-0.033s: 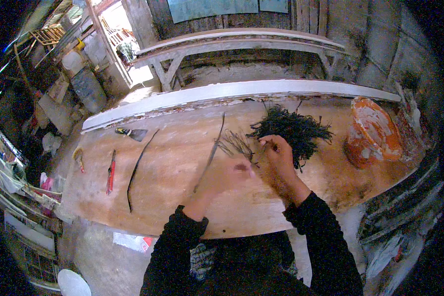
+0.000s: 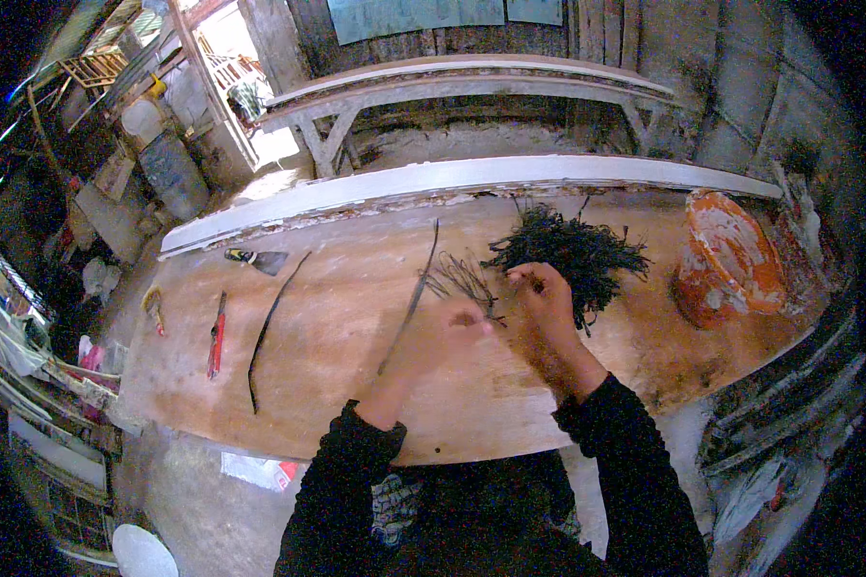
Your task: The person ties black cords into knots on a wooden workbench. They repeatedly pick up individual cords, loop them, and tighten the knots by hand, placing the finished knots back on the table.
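Strands (image 2: 587, 246) lie beside the right hand (image 2: 546, 296), its grip unclear.

A long white board (image 2: 452, 175) closes off the table's (image 2: 322, 365) far edge, and an orange bucket (image 2: 726, 264) blocks the right end. The dark bundle (image 2: 577, 245) crowds the right hand (image 2: 546, 296). Toward the near edge, bare wood lies open between the left forearm (image 2: 351, 447) and a long dark strip (image 2: 258, 346).

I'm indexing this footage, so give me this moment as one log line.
left hand: near thin strands | right hand: near dark bundle | grips: unclear | table: red-handled tool, scraper, orange container
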{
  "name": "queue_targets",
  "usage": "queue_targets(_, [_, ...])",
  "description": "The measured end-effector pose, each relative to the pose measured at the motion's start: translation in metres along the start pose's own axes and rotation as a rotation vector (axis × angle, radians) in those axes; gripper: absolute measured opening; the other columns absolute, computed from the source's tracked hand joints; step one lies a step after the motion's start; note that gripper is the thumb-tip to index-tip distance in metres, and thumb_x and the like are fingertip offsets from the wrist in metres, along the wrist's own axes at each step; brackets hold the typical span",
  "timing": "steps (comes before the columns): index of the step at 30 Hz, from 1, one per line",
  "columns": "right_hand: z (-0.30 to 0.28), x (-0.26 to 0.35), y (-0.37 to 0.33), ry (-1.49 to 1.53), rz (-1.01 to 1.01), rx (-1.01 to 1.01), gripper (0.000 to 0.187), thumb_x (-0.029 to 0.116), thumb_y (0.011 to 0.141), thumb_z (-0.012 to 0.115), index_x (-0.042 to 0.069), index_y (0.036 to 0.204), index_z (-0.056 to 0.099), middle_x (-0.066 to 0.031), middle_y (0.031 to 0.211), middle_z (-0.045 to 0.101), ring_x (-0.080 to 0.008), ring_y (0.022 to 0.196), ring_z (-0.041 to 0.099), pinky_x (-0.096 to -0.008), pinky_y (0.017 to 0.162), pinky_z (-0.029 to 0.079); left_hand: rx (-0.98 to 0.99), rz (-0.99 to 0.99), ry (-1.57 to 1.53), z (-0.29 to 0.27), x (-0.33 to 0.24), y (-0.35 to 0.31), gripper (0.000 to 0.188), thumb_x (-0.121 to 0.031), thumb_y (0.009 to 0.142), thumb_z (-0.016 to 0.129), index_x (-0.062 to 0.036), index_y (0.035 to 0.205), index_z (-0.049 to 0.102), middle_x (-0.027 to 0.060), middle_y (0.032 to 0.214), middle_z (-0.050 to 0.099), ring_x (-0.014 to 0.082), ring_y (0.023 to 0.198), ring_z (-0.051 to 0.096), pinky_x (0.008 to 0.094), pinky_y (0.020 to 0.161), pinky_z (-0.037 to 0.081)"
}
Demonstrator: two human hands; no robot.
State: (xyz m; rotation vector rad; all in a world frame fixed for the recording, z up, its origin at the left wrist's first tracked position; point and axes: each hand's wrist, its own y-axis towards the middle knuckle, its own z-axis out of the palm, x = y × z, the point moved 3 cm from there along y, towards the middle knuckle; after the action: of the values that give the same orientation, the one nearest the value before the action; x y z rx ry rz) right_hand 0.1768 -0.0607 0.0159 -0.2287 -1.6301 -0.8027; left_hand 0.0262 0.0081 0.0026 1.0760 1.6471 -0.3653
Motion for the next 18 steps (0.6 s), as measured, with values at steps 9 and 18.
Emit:
queue_targets(9, [0.014, 0.007, -0.008, -0.032, -0.138, 0.344, 0.008, 0.012, 0.067, 0.062, 0.008, 0.075, 0.061, -0.0044, 0.091, 0.048, -0.0156, 0.084, 0.045, -0.0255, 0.069, 0.037, -0.664, -0.122, 0.112, -0.051, -0.001, 0.006, 0.01, -0.012, 0.069, 0.062, -0.0036, 0.069, 0.056, 0.0011, 0.063, 0.055, 0.0096, 0.056, 0.049, 0.0225, 0.053, 0.041])
queue_targets(18, [0.04, 0.011, -0.037, 0.058, -0.161, 0.8, 0.013, 0.014, 0.071, 0.06, 0.008, 0.082, 0.061, -0.0051, 0.088, 0.051, -0.0168, 0.086, 0.048, -0.029, 0.072, 0.04, -0.686, -0.041, 0.332, -0.045, 0.003, 0.006, 0.004, -0.007, 0.069, 0.059, -0.0035, 0.07, 0.059, 0.0056, 0.066, 0.057, 0.0137, 0.059, 0.053, 0.0258, 0.056, 0.042])
